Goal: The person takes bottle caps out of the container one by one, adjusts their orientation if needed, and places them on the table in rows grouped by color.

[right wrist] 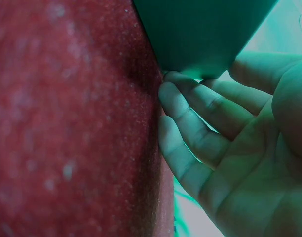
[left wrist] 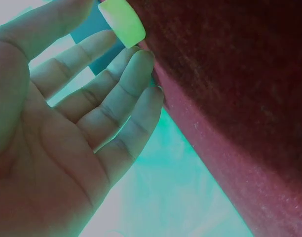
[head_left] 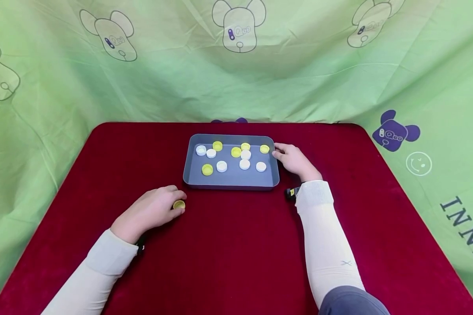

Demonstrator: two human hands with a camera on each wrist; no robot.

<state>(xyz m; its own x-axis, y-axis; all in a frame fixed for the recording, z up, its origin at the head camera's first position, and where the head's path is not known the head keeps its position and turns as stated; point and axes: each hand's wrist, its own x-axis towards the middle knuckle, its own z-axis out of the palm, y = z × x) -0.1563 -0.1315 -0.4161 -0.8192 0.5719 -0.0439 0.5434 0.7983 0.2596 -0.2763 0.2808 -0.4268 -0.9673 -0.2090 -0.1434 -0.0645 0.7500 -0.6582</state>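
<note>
My left hand (head_left: pixel 151 212) is on the table just left of the tray's front corner. Its thumb and index finger hold a yellow bottle cap (head_left: pixel 179 204) from either side, the cap's hollow side up. In the left wrist view that cap (left wrist: pixel 124 22) shows by the fingertips, while the other fingers are loosely bent. At the right end of the grey tray (head_left: pixel 228 182), my right hand (head_left: pixel 295 162) grips the side, thumb at the rim. The right wrist view shows fingertips low against the tray wall (right wrist: pixel 200 34). Several white caps (head_left: pixel 261 166) and yellow caps (head_left: pixel 207 169) lie inside.
A dark red cloth (head_left: pixel 236 245) covers the table. Green printed fabric (head_left: pixel 173 87) hangs behind it and along both sides. Black straps (head_left: pixel 291 192) circle the wrists over white sleeves (head_left: pixel 327 236).
</note>
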